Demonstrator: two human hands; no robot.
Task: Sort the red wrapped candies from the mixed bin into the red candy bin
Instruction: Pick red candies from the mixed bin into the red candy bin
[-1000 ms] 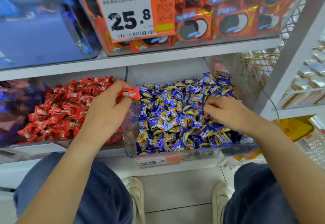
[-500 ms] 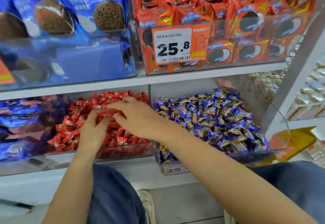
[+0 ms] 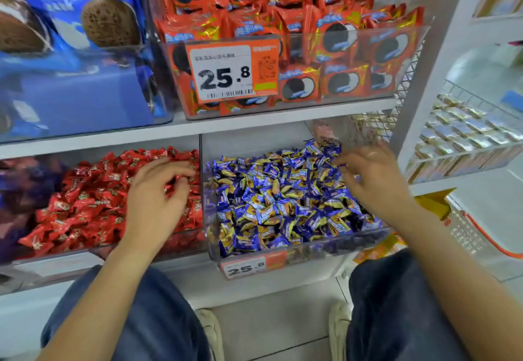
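The red candy bin [image 3: 70, 256], clear plastic, sits low on the left, piled with red wrapped candies [image 3: 85, 205]. To its right is the mixed bin [image 3: 325, 247], also clear, full of blue and yellow wrapped candies [image 3: 283, 199]; I see no red candy on its surface. My left hand [image 3: 158, 199] hovers over the right side of the red pile, fingers apart, nothing visible in it. My right hand [image 3: 373, 179] is blurred, over the far right of the mixed bin. Its spread fingertips touch the blue candies.
The shelf above holds a bin of orange cookie packs [image 3: 339, 49] with a 25.8 price tag [image 3: 232, 73], and one of blue cookie packs [image 3: 70, 21]. A wire rack [image 3: 467, 134] of small silver packets and a white basket [image 3: 495, 219] stand right. My knees are below.
The red candy my left hand held a second ago is gone from it. My right hand, which was in the red bin half a second ago, has moved right into the mixed bin.
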